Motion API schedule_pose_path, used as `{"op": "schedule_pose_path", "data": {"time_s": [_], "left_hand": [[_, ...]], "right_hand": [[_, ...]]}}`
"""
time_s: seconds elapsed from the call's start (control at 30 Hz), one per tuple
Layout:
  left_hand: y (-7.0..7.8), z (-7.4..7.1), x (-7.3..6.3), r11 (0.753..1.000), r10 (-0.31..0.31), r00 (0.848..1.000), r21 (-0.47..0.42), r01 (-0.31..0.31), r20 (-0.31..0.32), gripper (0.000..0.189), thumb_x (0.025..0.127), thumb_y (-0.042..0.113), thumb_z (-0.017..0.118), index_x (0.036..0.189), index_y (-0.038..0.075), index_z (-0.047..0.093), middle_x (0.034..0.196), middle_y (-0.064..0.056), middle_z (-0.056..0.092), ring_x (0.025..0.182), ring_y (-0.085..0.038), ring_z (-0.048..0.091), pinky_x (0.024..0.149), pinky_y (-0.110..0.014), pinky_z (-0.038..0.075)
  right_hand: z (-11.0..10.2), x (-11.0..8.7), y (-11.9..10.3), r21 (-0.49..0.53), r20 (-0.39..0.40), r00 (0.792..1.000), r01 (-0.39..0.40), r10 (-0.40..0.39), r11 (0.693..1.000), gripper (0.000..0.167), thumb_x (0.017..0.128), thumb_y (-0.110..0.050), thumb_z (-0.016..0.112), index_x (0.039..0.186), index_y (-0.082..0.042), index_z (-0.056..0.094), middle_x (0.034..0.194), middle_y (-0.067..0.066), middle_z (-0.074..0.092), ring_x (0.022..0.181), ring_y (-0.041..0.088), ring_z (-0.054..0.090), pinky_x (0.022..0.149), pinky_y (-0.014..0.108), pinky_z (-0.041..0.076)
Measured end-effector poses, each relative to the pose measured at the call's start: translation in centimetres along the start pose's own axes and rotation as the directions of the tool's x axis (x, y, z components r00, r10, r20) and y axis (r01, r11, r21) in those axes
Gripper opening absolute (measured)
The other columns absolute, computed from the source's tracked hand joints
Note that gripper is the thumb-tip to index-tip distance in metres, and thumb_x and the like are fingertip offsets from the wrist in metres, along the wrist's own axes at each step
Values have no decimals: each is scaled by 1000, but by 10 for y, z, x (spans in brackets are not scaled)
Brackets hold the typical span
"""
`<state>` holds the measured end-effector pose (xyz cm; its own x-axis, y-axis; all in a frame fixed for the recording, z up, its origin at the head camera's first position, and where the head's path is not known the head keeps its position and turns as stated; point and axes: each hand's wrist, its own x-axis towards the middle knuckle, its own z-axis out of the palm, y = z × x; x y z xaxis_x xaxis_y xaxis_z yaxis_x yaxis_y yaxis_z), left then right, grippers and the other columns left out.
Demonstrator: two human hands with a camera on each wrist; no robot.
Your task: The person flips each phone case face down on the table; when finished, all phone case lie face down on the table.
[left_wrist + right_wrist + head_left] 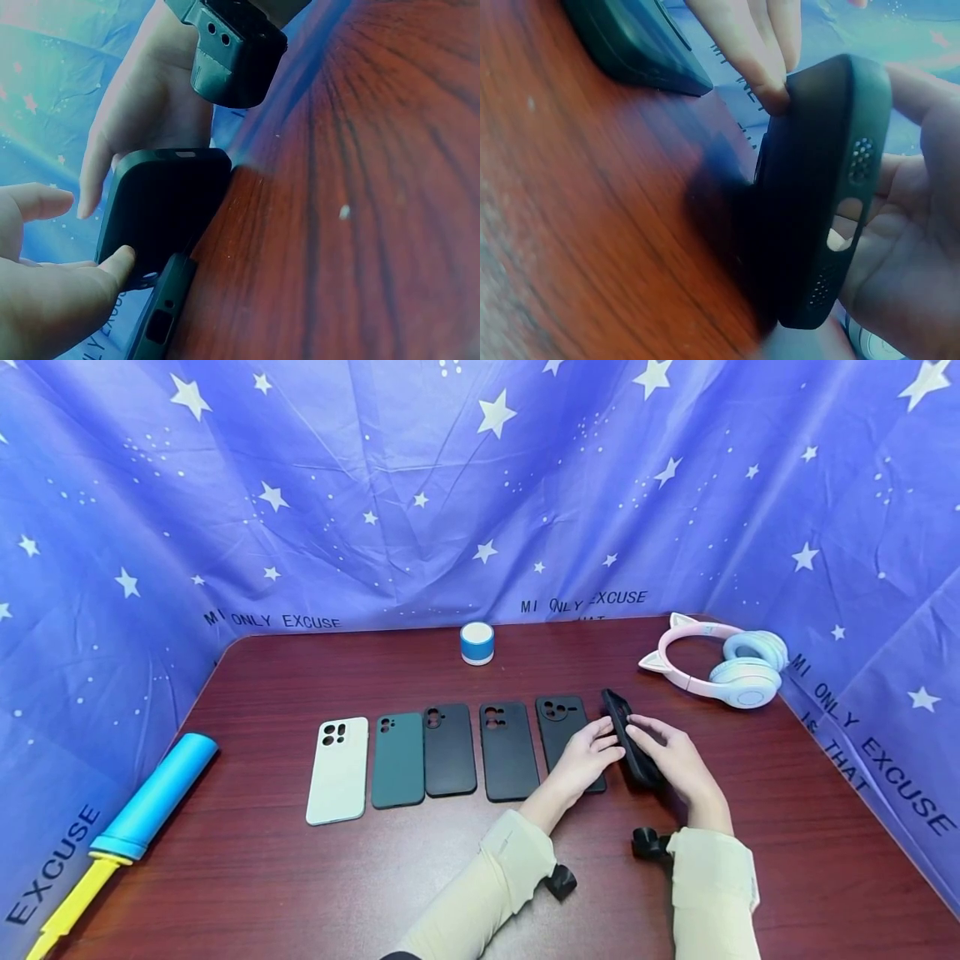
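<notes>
A black phone case (632,743) stands tilted on its long edge at the right end of a row of cases. My right hand (675,764) holds it from the right side, with the palm behind it in the right wrist view. From the left, my left hand (581,764) pinches the case near its edge, the thumb against its dark face in the left wrist view. The end of the held case (840,217) shows a port cutout and speaker holes. Beneath my left hand lies another black case (558,735), partly covered.
Left of the hands lie two more black cases (510,760) (452,756), a green case (398,764) and a white case (339,777). A blue-and-white cylinder (477,645) stands behind. Cat-ear headphones (712,672) lie at right, a blue-and-yellow pump (153,797) at left.
</notes>
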<state>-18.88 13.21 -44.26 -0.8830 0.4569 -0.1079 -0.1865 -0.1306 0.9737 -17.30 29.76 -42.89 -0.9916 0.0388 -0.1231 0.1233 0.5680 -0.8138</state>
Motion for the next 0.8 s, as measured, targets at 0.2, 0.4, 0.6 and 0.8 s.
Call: {"op": "schedule_pose_path", "data": {"time_s": [0.2,0.4,0.6,0.8], "left_hand": [[0,0,1,1000,-2,1000,-7,2,12,54,94,2,57,146,2,40,150,-12,44,135,-23,48,110,-36,44],[-1,0,-1,1000,-22,999,0,22,38,55,94,1,56,146,2,40,149,-11,45,136,-23,47,110,-36,43],[-2,-1,-1,999,-6,998,42,3,59,52,95,2,55,145,0,41,148,-14,46,137,-24,46,110,-35,43],[-1,-1,-2,997,-11,998,80,6,58,51,95,4,55,145,2,43,149,-13,46,138,-24,45,110,-36,43]], "right_hand": [[1,1,-2,6,19,1000,-18,18,1000,69,97,-48,51,146,-1,39,149,28,38,136,39,37,111,54,33],[4,1,-5,27,30,1000,5,-6,1000,66,98,-41,54,146,1,39,147,28,41,135,37,39,110,50,35],[3,0,-4,80,12,1000,19,-20,997,60,99,-37,52,144,2,43,144,24,46,117,8,50,94,16,39],[2,-1,-2,259,4,999,30,-33,965,59,100,-32,53,143,6,41,130,14,57,93,-13,53,80,9,49]]}}
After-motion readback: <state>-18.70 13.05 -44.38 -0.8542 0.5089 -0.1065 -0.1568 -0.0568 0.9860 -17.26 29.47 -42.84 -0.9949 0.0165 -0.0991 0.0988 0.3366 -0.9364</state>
